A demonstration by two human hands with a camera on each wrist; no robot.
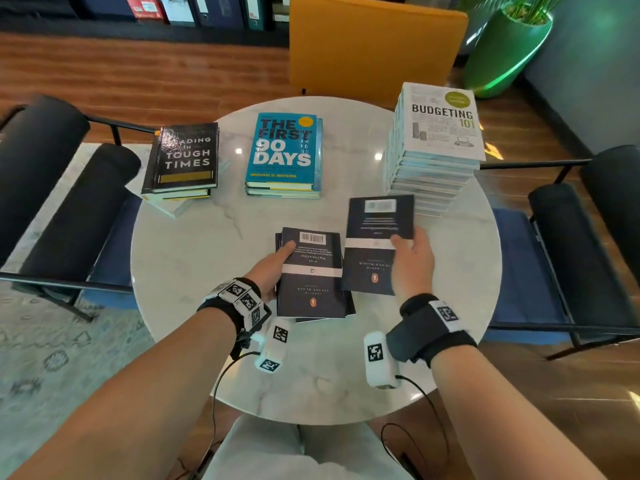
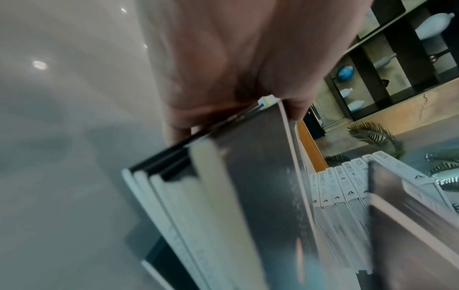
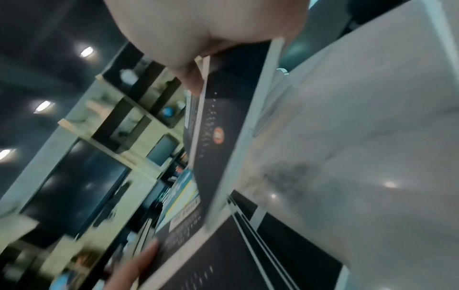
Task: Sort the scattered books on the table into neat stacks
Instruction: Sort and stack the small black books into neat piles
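Observation:
A small stack of dark paperbacks (image 1: 311, 275) (image 2: 223, 196) lies near the front of the round marble table (image 1: 194, 258). My left hand (image 1: 273, 268) grips its left edge, thumb on the top cover. My right hand (image 1: 412, 261) (image 3: 198, 39) holds one more dark paperback (image 1: 377, 237) (image 3: 218, 137) by its right edge, lifted beside the stack. Further back stand three stacks: a black one topped "Leading in Tough Times" (image 1: 183, 161), a blue one topped "The First 90 Days" (image 1: 284, 150), and a tall white one topped "Budgeting 101" (image 1: 436, 140) (image 2: 347, 196).
A yellow chair (image 1: 374, 46) stands behind the table. Dark armchairs flank it left (image 1: 59, 209) and right (image 1: 595, 244). A green planter (image 1: 502, 53) is at the back right. Bare marble lies between the stacks and along the front.

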